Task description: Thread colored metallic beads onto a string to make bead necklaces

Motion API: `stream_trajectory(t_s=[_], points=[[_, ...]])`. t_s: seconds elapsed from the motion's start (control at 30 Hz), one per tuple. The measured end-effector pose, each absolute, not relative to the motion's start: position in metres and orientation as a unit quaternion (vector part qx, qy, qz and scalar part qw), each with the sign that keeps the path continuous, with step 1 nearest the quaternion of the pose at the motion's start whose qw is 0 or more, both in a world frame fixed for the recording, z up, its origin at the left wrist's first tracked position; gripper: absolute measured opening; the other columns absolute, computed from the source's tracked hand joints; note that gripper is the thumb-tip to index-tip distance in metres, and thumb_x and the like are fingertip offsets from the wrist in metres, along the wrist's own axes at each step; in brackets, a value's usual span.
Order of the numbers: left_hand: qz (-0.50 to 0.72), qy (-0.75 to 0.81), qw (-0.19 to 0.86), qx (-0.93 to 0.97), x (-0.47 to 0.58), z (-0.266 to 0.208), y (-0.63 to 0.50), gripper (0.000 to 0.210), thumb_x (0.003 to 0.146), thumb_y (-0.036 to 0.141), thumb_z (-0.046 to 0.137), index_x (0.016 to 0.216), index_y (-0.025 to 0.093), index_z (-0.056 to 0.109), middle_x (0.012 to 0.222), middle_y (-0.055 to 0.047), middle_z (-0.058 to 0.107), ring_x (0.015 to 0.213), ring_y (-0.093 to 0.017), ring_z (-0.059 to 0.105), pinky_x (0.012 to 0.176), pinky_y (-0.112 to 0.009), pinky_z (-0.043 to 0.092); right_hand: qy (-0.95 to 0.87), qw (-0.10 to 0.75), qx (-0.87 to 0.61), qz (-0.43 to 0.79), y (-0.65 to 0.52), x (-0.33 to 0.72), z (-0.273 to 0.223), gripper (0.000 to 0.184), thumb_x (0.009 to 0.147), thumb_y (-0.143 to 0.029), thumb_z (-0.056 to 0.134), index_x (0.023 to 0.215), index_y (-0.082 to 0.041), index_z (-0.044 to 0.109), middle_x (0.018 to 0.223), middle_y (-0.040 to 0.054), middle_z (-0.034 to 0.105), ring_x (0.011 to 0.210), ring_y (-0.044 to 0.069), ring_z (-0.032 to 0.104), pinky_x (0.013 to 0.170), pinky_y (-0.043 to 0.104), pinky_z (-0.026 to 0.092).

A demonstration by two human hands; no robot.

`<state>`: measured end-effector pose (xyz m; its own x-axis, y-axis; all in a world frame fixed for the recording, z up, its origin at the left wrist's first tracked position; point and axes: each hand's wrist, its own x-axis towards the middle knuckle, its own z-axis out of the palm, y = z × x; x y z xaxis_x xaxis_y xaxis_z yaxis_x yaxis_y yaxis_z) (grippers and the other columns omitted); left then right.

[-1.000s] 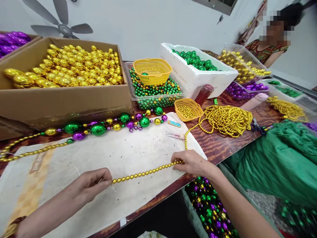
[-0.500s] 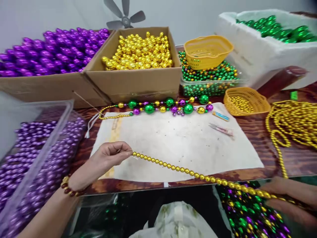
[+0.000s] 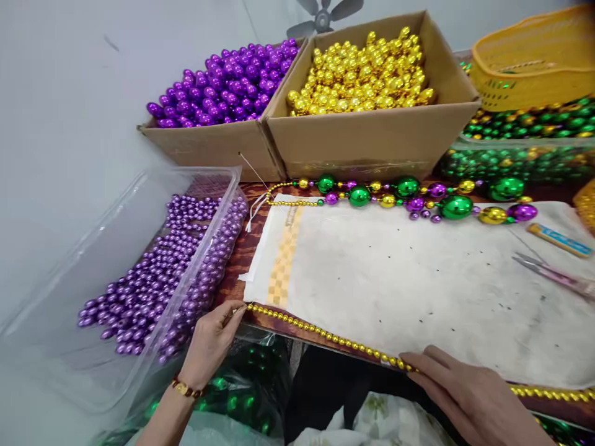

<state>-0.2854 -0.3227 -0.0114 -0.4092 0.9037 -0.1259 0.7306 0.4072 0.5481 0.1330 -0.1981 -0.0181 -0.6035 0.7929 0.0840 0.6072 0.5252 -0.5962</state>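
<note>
A strand of gold beads (image 3: pixel 325 335) stretches between my hands along the table's front edge. My left hand (image 3: pixel 214 337), a beaded bracelet on its wrist, pinches the strand's left end by the cloth's near left corner. The fingers of my right hand (image 3: pixel 458 387) are closed on the strand farther along; more of it emerges to the right, past that hand. Behind lies the white cloth (image 3: pixel 372 266), with a necklace of green, purple and gold beads (image 3: pixel 359 196) along its far side.
A clear tub of light purple beads (image 3: pixel 153 272) stands left. Boxes of purple beads (image 3: pixel 223 83) and gold beads (image 3: pixel 367 71) line the back. Snips (image 3: pixel 553 272) and a yellow-and-blue cutter (image 3: pixel 560 240) lie right. A yellow basket (image 3: pixel 534 74) sits on mixed beads.
The view has swung left. My left hand has lowered toward the table edge with the strand's end. My right hand has moved closer to the left hand along the strand.
</note>
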Motion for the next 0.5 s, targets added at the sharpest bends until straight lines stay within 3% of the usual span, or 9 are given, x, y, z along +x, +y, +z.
stream_trajectory(t_s=[0.17, 0.5], points=[[0.196, 0.830, 0.180, 0.490, -0.301, -0.027, -0.341, 0.030, 0.092, 0.043, 0.049, 0.100, 0.020, 0.065, 0.096, -0.005, 0.073, 0.085, -0.020, 0.068, 0.073, -0.025, 0.049, -0.874, 0.099, -0.351, 0.322, -0.216, 0.116, -0.035, 0.034, 0.097, -0.030, 0.040, 0.120, -0.035, 0.063, 0.093, 0.0053, 0.072, 0.054, 0.018, 0.070, 0.041, 0.024, 0.053], [0.218, 0.833, 0.205, 0.466, -0.306, -0.035, -0.354, 0.029, 0.092, 0.042, 0.049, 0.100, 0.019, 0.065, 0.096, -0.005, 0.072, 0.084, -0.018, 0.066, 0.074, -0.024, 0.047, -0.878, 0.067, -0.391, 0.267, -0.225, 0.130, -0.062, 0.021, 0.095, -0.040, 0.048, 0.106, -0.031, 0.062, 0.103, 0.0051, 0.069, 0.082, 0.020, 0.073, 0.057, 0.023, 0.062]])
